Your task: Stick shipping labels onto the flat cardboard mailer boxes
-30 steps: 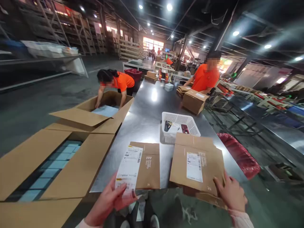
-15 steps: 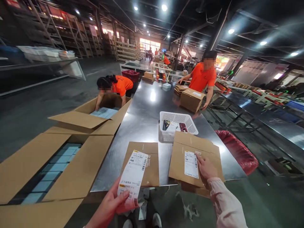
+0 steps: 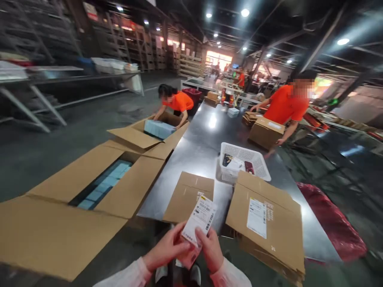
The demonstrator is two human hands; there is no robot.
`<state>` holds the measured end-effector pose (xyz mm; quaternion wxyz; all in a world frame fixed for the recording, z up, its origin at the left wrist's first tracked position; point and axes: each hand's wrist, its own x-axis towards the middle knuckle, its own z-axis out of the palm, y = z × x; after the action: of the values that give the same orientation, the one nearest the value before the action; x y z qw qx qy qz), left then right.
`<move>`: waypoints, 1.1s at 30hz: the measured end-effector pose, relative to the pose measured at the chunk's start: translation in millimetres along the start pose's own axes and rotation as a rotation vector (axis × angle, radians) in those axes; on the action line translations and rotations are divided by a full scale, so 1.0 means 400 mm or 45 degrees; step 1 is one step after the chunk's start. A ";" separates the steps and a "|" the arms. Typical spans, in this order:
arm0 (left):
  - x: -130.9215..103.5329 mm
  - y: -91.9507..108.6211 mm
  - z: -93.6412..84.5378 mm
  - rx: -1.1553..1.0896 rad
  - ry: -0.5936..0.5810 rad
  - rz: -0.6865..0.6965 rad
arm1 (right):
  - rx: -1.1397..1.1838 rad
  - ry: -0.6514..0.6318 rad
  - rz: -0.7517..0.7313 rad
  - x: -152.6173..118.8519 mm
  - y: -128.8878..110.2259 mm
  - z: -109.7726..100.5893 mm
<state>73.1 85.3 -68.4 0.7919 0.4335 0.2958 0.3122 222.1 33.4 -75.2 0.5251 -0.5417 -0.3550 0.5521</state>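
Observation:
Strips of white printed labels (image 3: 200, 217) are held between both hands over the near edge of the metal table. My left hand (image 3: 170, 244) grips their lower left side, fingers closed. On the right side of the labels, my right hand (image 3: 210, 247) presses its thumb on the front. Just beyond them lies a flat cardboard piece (image 3: 190, 195), partly covered by the labels. A stack of flattened cardboard boxes (image 3: 284, 215) sits to the right, its top one bearing a white label (image 3: 256, 217). Behind the stack, a white perforated basket (image 3: 260, 161) holds a few small items.
Large open cartons with pale blue boxes (image 3: 104, 184) stand left of the metal table (image 3: 185, 149). One person (image 3: 179, 101) leans into the farther carton; another (image 3: 287, 103) holds a brown box (image 3: 265, 133). A red-lined bin (image 3: 332, 223) is at right.
My right hand has left the label on the stack and now holds the label strips with my left. The view has swung left. The person at the carton has raised a pale blue block.

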 end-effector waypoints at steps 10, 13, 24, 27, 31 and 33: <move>0.100 -0.118 -0.041 0.005 0.669 -0.005 | -0.549 -0.087 -0.025 0.151 -0.015 -0.032; 0.110 -0.166 -0.036 0.036 0.863 0.013 | -0.608 -0.103 0.030 0.184 0.030 -0.042; 0.161 -0.240 -0.116 -0.116 0.929 -0.023 | -0.878 -0.138 -0.017 0.329 0.157 -0.055; 0.162 -0.275 -0.144 -0.286 0.670 -0.201 | -0.980 0.026 -0.113 0.416 0.160 -0.070; 0.122 -0.394 -0.170 -0.352 0.584 -0.369 | -1.150 0.300 -0.152 0.559 0.169 -0.093; 0.072 -0.479 -0.185 -0.357 0.552 -0.425 | -1.214 0.422 -0.145 0.608 0.178 -0.095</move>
<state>82.4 61.8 -274.3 0.8028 0.1888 0.4791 0.3006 278.8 247.3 -204.6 0.2980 -0.7812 -0.5084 0.2060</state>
